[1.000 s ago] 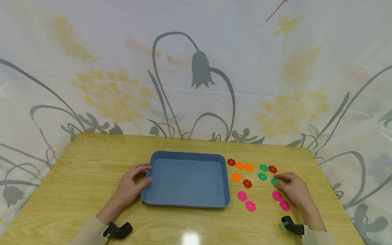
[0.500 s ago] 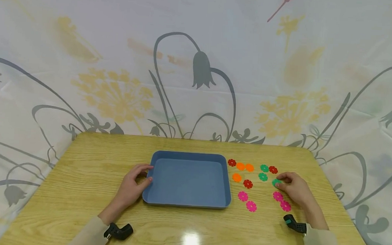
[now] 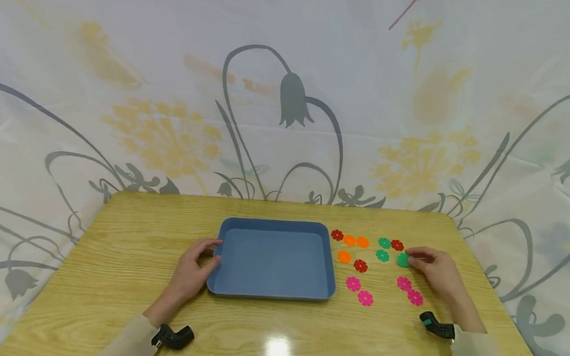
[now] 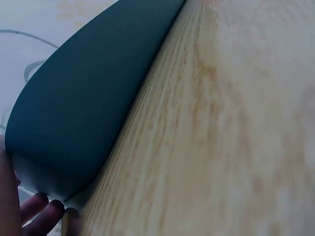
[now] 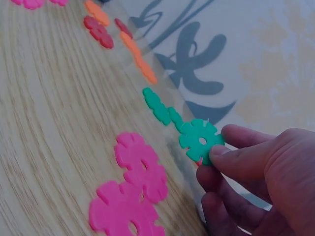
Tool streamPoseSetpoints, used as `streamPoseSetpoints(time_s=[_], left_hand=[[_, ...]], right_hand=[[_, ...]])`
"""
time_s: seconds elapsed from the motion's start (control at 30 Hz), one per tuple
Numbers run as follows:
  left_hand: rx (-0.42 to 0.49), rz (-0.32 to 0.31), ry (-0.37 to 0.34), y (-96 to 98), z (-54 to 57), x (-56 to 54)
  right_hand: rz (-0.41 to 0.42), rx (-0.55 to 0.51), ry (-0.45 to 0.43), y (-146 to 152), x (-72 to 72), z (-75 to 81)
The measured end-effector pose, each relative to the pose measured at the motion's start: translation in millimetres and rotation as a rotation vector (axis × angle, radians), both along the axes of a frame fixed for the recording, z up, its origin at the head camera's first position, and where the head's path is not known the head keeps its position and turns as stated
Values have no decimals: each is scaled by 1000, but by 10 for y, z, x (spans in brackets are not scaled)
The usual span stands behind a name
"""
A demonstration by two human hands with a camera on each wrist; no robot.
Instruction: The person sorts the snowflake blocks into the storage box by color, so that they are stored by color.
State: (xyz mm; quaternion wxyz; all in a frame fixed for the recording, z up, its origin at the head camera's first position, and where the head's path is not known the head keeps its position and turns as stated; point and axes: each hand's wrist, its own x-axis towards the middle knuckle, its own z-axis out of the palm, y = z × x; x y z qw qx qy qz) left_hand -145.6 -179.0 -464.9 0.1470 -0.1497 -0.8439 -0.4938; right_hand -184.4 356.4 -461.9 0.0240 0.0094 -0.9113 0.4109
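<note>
A blue rectangular tray (image 3: 273,266) lies on the wooden table, and nothing is inside it. My left hand (image 3: 190,267) grips its left side, thumb at the rim; the left wrist view shows fingertips (image 4: 48,216) against the outer wall (image 4: 88,93). Between thumb and fingers of my right hand (image 3: 435,269) is a green notched plastic snowflake disc (image 5: 201,141), raised and facing the right wrist camera. Two more green discs (image 3: 382,255) lie to its left, with a red disc (image 3: 397,245) beside the farther one. Two pink discs (image 3: 404,284) lie just below the right hand.
Between the tray and the green discs lie several orange discs (image 3: 344,257) and two red ones (image 3: 360,266). Another pink pair (image 3: 353,284) sits near the tray's right front corner. A patterned cloth (image 3: 286,162) hangs behind the table's far edge.
My right hand has pinched the green disc and lifted it, shifting slightly right and turning the disc up. The left hand stays on the tray.
</note>
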Motion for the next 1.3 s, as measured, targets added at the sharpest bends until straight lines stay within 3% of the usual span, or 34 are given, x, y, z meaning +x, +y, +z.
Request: streamPoseSetpoints(time_s=[0.2, 0.43, 0.8, 1.0, 1.23, 1.3], left_hand=[[-9, 10, 19, -74, -284, -128], [-30, -5, 23, -115, -358, -146], [-69, -18, 16, -126, -352, -154], [-35, -33, 4, -130, -335, -147], [-14, -64, 12, -20, 0, 3], [-20, -66, 15, -18, 3, 9]], right_hand=[[50, -81, -7, -169, -42, 58], [112, -184, -19, -493, -143, 147], [264, -238, -58, -1177, -360, 260], [334, -211, -62, -1568, -496, 299], [429, -116, -28, -1983, -678, 257], [468, -122, -27, -2080, -729, 246]])
